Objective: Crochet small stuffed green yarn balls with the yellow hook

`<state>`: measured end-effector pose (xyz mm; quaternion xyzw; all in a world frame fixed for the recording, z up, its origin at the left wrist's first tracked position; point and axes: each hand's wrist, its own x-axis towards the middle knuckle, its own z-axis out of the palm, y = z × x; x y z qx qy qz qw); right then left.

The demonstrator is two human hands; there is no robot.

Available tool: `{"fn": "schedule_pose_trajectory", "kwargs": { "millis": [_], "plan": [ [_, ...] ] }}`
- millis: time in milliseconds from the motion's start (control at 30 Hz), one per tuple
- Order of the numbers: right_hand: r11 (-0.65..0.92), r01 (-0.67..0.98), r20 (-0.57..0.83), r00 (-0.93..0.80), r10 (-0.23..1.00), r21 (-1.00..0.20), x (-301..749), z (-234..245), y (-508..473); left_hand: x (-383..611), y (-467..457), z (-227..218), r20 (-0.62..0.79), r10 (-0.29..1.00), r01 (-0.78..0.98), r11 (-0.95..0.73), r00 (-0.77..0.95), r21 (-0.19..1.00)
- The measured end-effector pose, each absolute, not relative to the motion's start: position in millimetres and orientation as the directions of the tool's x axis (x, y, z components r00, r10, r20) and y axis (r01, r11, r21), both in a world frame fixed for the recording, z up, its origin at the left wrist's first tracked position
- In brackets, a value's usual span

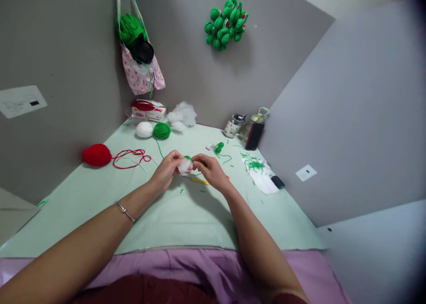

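Note:
My left hand (pixel 166 171) is closed round a tuft of white stuffing (pixel 184 166) above the middle of the table. A small green crochet piece (pixel 188 158) shows just behind the stuffing, between the fingers of both hands. The bent fingers of my right hand (pixel 210 170) pinch at the right edge of that green piece; their tips are partly hidden. Under the hands, a crochet hook with a yellow handle (pixel 200 181) lies on the table. From the green yarn ball (pixel 162 131) a strand runs toward my left hand.
On the pale green table (pixel 173 226) are a red yarn ball (pixel 97 155), a white yarn ball (pixel 144 129), loose stuffing (pixel 183 114), small green crochet pieces (pixel 218 148), and green yarn scraps (pixel 255 164) on white paper. A jar (pixel 232 127), bottle (pixel 260 116) and phone (pixel 255 136) stand at the back right.

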<state>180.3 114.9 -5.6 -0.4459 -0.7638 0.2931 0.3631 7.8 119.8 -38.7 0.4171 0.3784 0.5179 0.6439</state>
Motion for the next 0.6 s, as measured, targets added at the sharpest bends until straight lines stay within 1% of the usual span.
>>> {"fn": "schedule_pose_trajectory", "kwargs": {
  "millis": [133, 267, 400, 600],
  "plan": [
    [0.428, 0.454, 0.318, -0.3, 0.899, -0.782, 179.9, -8.3, 116.2, 5.2, 125.1, -41.3, -0.095, 0.967, -0.329, 0.172, 0.237, 0.929],
    [0.406, 0.45, 0.309, -0.276, 0.91, -0.795, 175.1, -11.5, 116.2, 4.5, 126.0, -44.7, -0.091, 0.964, -0.314, 0.17, 0.25, 0.934],
    [0.369, 0.468, 0.289, -0.237, 0.928, -0.803, 173.5, -15.4, 117.9, 6.4, 122.1, -45.3, -0.046, 0.969, -0.31, 0.123, 0.245, 0.943],
    [0.298, 0.531, 0.281, -0.116, 0.953, -0.793, 175.4, -18.1, 119.4, 7.3, 118.1, -37.8, 0.062, 0.965, -0.287, 0.014, 0.254, 0.958]
  ]
}}
